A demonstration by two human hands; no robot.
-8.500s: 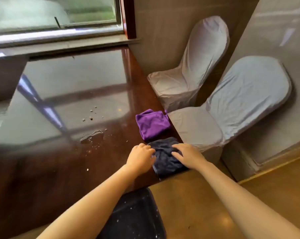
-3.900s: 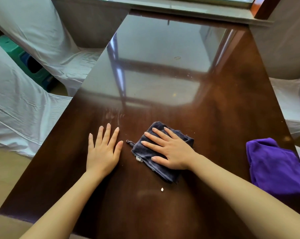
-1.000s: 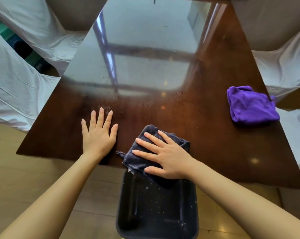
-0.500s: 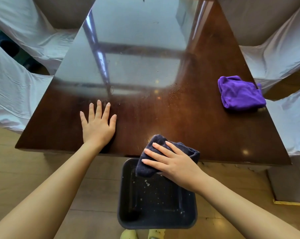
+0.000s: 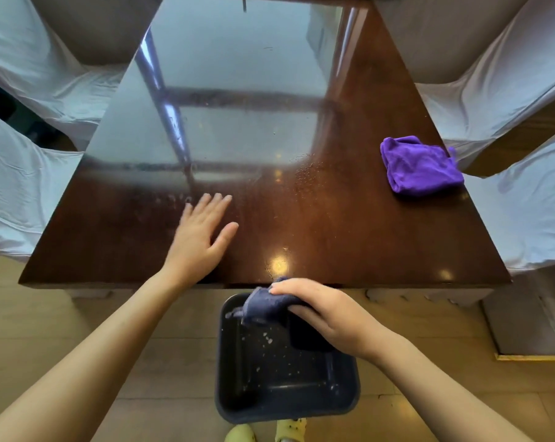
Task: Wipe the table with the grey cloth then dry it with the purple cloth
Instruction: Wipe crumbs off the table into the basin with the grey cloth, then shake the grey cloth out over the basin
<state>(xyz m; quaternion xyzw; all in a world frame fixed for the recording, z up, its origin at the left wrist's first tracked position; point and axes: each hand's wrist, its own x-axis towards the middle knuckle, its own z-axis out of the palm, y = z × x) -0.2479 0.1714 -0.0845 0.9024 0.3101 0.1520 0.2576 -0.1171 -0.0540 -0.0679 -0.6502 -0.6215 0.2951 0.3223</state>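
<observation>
The glossy dark wooden table (image 5: 349, 224) fills the upper view, with fine droplets near its middle. My right hand (image 5: 324, 317) is shut on the grey cloth (image 5: 263, 304), bunched and held off the table's near edge, above a dark bin (image 5: 238, 400). My left hand (image 5: 203, 234) is over the table near its front edge, fingers spread, blurred and holding nothing. The purple cloth (image 5: 421, 165) lies crumpled at the table's right edge, apart from both hands.
The bin stands on the wooden floor below the near edge, with pale crumbs inside. White-covered chairs stand on the left (image 5: 24, 173) and on the right (image 5: 525, 202) of the table. My shoes (image 5: 263, 432) show at the bottom.
My right hand has drawn the grey cloth off the table edge and bunched it over the bin. My left hand has slid to the right along the table.
</observation>
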